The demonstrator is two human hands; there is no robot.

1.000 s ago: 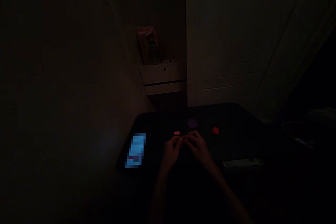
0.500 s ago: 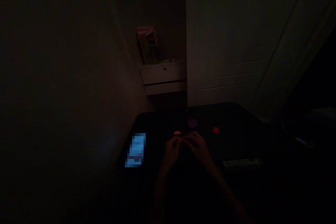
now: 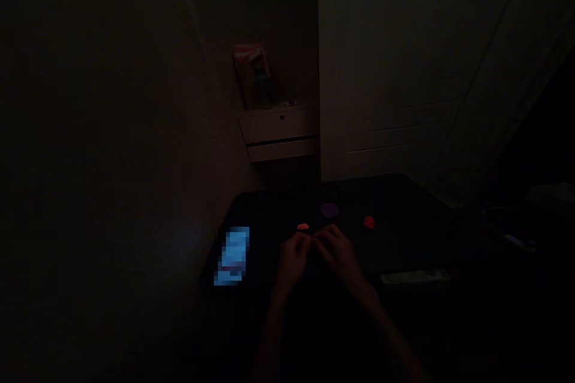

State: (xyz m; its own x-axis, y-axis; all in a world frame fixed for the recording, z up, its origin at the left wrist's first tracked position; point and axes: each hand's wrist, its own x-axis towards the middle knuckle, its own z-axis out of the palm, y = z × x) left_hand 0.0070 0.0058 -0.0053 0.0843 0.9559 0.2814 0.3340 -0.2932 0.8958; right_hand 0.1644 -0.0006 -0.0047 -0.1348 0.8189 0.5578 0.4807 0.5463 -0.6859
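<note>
Very dim room, detail poor.

Far left: bare wall (image 3: pixel 112 131), no features readable.

Left part of the dark surface (image 3: pixel 269 209): a glowing blue screen (image 3: pixel 233 255) lies flat, long axis running near to far, top leaning slightly right.

Centre: left hand (image 3: pixel 291 260) and right hand (image 3: pixel 341 254) come in from the bottom edge and meet over the surface. The fingers (image 3: pixel 305 242) of both are curled, tips brought together and touching or nearly so. Too dark to tell whether they pinch anything between them.

Just beyond the fingertips, apart from them: small orange-red piece (image 3: pixel 302 227) on the surface. Flattened, long axis left to right across the view; which end is which cannot be made out.

Farther back, slightly right: purple piece (image 3: pixel 329 210), roundish and faint.

Right of the hands: red piece (image 3: pixel 369 222), a compact lump, well apart from the orange-red one.

Near right edge of the surface: pale flat object (image 3: pixel 415 277), long axis left to right.

Behind: a drawer unit (image 3: pixel 278 131) against the wall, with a carton (image 3: pixel 251 75) upright on top. To its right, a pale panelled door (image 3: pixel 404 72).
</note>
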